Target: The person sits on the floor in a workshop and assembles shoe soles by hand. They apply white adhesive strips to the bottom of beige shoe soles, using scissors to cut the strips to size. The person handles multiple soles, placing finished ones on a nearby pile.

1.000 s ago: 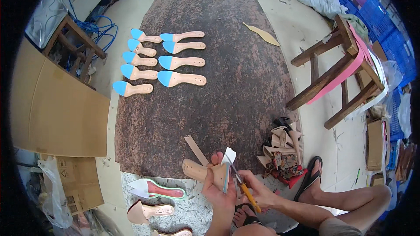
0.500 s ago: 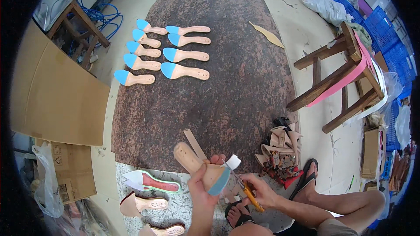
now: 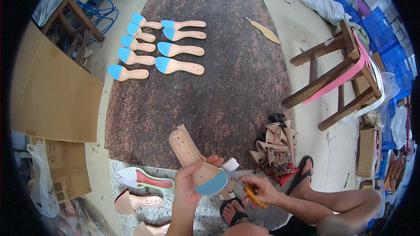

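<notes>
My left hand (image 3: 188, 184) grips the insole (image 3: 185, 152), my right hand (image 3: 263, 187) the orange-handled cutter (image 3: 255, 198); I judge this edge-trimming; next cut needs steadiness.

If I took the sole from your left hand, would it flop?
The sole is probably stiff: its heel end juts past the left hand without visible sag. It looks slim, so likely light. Being flattish, it seems unlikely to roll.

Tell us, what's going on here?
A person's left hand holds a blue-toed shoe insole. The right hand grips a yellow-handled tool, with a small white piece at its far end, close to the held insole's toe. Nine more blue-toed insoles lie in two columns on the dark mottled board ahead.
</notes>
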The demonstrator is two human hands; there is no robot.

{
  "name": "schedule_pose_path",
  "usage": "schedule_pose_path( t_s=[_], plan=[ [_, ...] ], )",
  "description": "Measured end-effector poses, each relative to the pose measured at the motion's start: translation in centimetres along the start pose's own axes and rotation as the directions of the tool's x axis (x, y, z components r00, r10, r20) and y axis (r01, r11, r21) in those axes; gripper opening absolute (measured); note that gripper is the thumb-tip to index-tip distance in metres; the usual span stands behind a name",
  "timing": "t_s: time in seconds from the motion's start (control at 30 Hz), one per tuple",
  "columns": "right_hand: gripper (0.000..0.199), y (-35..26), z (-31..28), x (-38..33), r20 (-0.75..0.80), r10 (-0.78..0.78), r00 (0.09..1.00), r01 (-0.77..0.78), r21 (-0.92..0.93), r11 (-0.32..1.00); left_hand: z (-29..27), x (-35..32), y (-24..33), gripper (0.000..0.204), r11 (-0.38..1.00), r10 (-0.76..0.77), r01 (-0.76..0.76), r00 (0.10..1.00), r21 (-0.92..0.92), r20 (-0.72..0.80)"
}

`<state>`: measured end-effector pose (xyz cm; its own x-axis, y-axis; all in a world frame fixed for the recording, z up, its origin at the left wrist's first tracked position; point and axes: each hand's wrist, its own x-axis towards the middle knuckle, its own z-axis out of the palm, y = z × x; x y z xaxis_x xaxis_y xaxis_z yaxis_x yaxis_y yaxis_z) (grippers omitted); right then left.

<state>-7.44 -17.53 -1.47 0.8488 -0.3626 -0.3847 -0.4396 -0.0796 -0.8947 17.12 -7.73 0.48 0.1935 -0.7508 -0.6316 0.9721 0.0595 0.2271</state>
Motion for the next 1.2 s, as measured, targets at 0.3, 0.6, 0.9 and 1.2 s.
schedule_pose_path(
  t_s=[0.3, 0.6, 0.9, 1.2],
  plan=[
    [0.055, 0.3, -0.3, 7.1, -0.435, 0.062, 0.898, -0.117, -0.102, 0.988, 0.2, -0.3, -1.2, 0.023, 0.939, 0.228, -0.240, 0.971, 0.244, 0.079],
    [0.014, -7.9, -3.3, 6.9, 0.024, 0.041, 0.999, -0.046, 0.314, 0.948, 1.2, -1.4, -2.0, 0.012, 0.572, 0.457, -0.373, 0.885, 0.730, 0.094],
    [0.017, -10.4, -3.8, 6.9, -0.043, -0.141, 0.989, 0.127, -0.227, 0.965, 1.9, -1.1, -3.4, 0.013, 0.521, 0.553, -0.437, 0.827, 0.733, 0.100],
    [0.021, -8.2, -3.3, 6.7, 0.005, 0.061, 0.998, -0.058, 0.365, 0.929, 0.5, 0.0, -5.7, 0.041, 0.374, 0.796, -0.633, 0.594, 0.678, 0.115]
  ],
)
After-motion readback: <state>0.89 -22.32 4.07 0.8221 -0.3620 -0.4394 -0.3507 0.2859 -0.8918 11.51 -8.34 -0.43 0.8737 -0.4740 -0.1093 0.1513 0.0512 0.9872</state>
